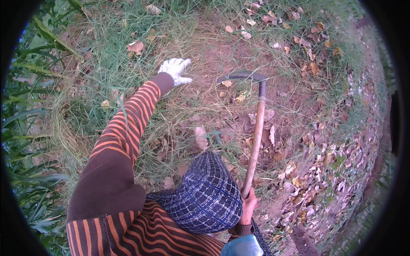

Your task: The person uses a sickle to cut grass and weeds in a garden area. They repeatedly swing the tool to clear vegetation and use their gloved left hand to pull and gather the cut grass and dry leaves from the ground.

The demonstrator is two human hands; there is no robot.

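My left hand (175,71), in a white knitted glove, reaches out over the grass with its fingers and thumb apart and nothing held. My right hand (249,204) is bare and grips the lower end of the wooden handle of a sickle (256,137). The sickle's dark curved blade (241,75) lies low over the ground, its tip towards my left hand, with a dry leaf (227,83) beside it. Cut or flattened grass (198,92) lies between my left hand and the blade. My knee in checked blue cloth (208,195) is bent between my arms.
Tall green leafy plants (38,73) stand along the left edge. Dry fallen leaves (304,188) cover the ground at the right. A brown piece resembling wood (304,241) lies at the lower right. A pale blue object (241,246) is near my right forearm.
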